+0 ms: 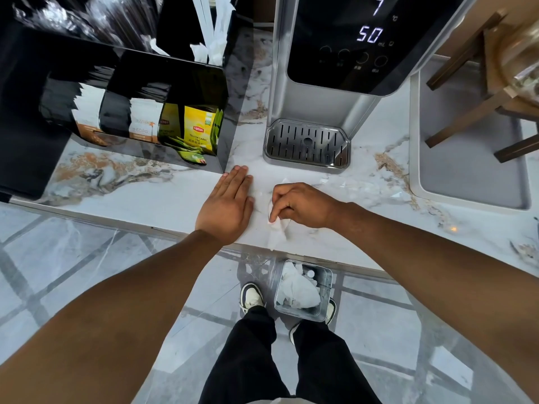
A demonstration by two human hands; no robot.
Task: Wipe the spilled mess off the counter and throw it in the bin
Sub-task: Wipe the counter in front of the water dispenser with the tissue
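My right hand is closed on a crumpled white tissue pressed against the marble counter near its front edge. My left hand lies flat on the counter just left of it, fingers straight and together, holding nothing. Small clear and white scraps of spilled mess lie on the counter to the right of my right hand. On the floor below the counter edge, between my shoes, stands a small square bin with white crumpled paper inside.
A water dispenser with a metal drip tray stands just behind my hands. A black organizer with tea bags and sachets is at the left. A grey tray with a wooden stand sits at the right.
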